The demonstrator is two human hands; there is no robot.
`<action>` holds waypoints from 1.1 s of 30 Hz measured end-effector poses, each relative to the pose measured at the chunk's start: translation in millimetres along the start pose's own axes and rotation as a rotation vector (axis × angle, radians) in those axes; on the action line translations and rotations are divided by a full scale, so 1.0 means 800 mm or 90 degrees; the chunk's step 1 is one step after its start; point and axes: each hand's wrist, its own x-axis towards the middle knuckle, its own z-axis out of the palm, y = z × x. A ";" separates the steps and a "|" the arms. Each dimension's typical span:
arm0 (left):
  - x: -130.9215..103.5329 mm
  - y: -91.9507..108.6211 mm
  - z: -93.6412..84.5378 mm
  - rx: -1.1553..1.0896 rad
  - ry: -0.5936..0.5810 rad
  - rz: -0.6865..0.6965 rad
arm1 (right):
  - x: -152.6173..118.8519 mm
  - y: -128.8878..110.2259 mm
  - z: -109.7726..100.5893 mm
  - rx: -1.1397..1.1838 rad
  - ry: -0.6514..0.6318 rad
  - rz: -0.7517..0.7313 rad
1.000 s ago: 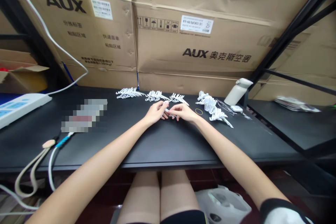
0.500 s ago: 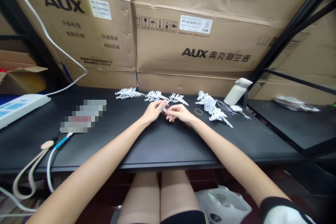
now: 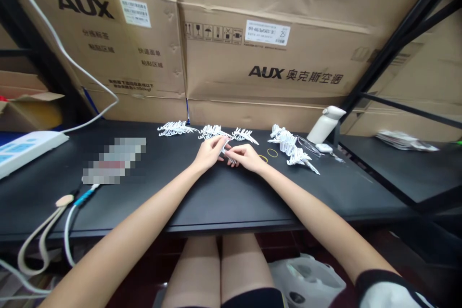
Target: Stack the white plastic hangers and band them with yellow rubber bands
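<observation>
White pieces (image 3: 224, 150) mostly finger-hidden, perhaps hooked.

The person wears a white sleeve with a black band (image 3: 375, 276), well behind the right fingers, and black shorts (image 3: 252, 298) nearer the body than both hands' fingers.

the bottle (image 3: 326, 125) stands behind the earphone case (image 3: 324, 148), both on the table (image 3: 216, 202).

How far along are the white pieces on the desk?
Looks done: white bunches at the desk's back and right. In hand: white pieces, between left hand and right hand. Left: those pieces, seemingly; two yellow bands also lie loose by the right hand. Total can't be told.
</observation>
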 end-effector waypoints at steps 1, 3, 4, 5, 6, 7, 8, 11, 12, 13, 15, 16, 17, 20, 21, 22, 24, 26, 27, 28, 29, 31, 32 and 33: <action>0.000 0.000 0.000 0.000 0.004 0.000 | -0.001 0.000 0.001 -0.012 0.005 -0.006; 0.001 -0.001 0.000 -0.002 0.001 -0.006 | -0.002 -0.002 0.002 -0.043 0.013 -0.023; 0.001 -0.002 0.001 -0.001 -0.004 -0.012 | -0.003 -0.002 0.002 -0.064 0.014 -0.033; 0.001 -0.002 0.001 0.000 -0.009 -0.017 | -0.004 -0.002 0.002 -0.088 0.016 -0.044; 0.000 -0.003 0.002 0.003 -0.013 -0.018 | -0.004 -0.003 0.003 -0.111 0.017 -0.053; 0.000 -0.003 0.002 0.008 -0.013 -0.015 | -0.005 -0.003 0.003 -0.130 0.020 -0.061; -0.001 -0.002 0.003 0.016 -0.009 -0.006 | -0.005 -0.003 0.003 -0.144 0.024 -0.068; -0.003 -0.002 0.005 0.055 0.018 0.025 | -0.006 -0.003 0.005 -0.159 0.036 -0.076; -0.004 -0.001 0.006 0.066 0.027 0.029 | -0.006 -0.003 0.006 -0.159 0.036 -0.075; -0.004 -0.001 0.006 0.075 0.035 0.028 | -0.006 -0.003 0.007 -0.154 0.032 -0.073; -0.003 -0.001 0.006 0.083 0.048 0.017 | -0.005 -0.002 0.009 -0.127 0.019 -0.065; -0.003 -0.002 0.006 0.082 0.054 0.008 | -0.004 -0.001 0.010 -0.105 0.013 -0.060; -0.002 -0.002 0.006 0.078 0.059 -0.004 | -0.003 0.000 0.010 -0.080 0.008 -0.052; 0.001 -0.002 0.005 0.047 0.052 -0.047 | 0.002 0.005 0.009 0.003 0.006 -0.005; 0.002 -0.003 0.005 0.033 0.041 -0.060 | 0.003 0.007 0.008 0.028 0.006 0.016; 0.003 -0.003 0.005 0.020 0.027 -0.068 | 0.004 0.008 0.007 0.051 0.008 0.038; 0.005 -0.004 0.004 -0.002 0.001 -0.074 | 0.005 0.009 0.003 0.084 0.012 0.074; 0.005 -0.006 0.004 -0.008 -0.020 -0.070 | 0.004 0.007 0.001 0.098 0.008 0.094; 0.005 -0.006 0.003 -0.004 -0.027 -0.065 | 0.003 0.006 0.000 0.100 0.004 0.098; 0.005 -0.007 0.003 0.005 -0.031 -0.058 | 0.003 0.005 0.000 0.100 -0.001 0.099; 0.004 -0.007 0.002 0.018 -0.032 -0.048 | 0.002 0.004 0.000 0.099 -0.004 0.098; 0.002 -0.007 0.001 0.052 -0.029 -0.015 | 0.001 0.004 0.001 0.093 -0.005 0.090; 0.002 -0.007 0.001 0.067 -0.026 0.006 | 0.001 0.004 0.002 0.087 -0.004 0.082; 0.001 -0.007 0.001 0.075 -0.024 0.025 | 0.001 0.004 0.003 0.079 -0.003 0.072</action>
